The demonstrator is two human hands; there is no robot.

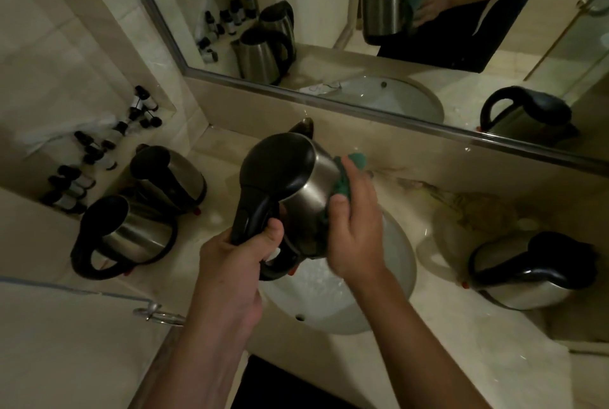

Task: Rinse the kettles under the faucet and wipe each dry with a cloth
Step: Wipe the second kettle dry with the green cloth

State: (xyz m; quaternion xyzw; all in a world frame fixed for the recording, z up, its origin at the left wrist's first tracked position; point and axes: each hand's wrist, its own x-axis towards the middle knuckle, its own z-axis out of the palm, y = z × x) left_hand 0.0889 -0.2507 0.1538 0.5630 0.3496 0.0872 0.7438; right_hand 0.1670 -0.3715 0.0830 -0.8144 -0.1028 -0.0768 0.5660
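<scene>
Over the sink (389,303) the left hand (240,263) grips the handle of the kettle (296,191), its body tilted up and away, while the right hand (354,227) presses the green cloth (349,178) flat against the steel's right flank, nearer the spout.

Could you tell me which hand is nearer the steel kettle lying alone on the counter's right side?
Right. The right hand presses the green cloth nearer that lone steel kettle; the left hand is farther left.
</scene>
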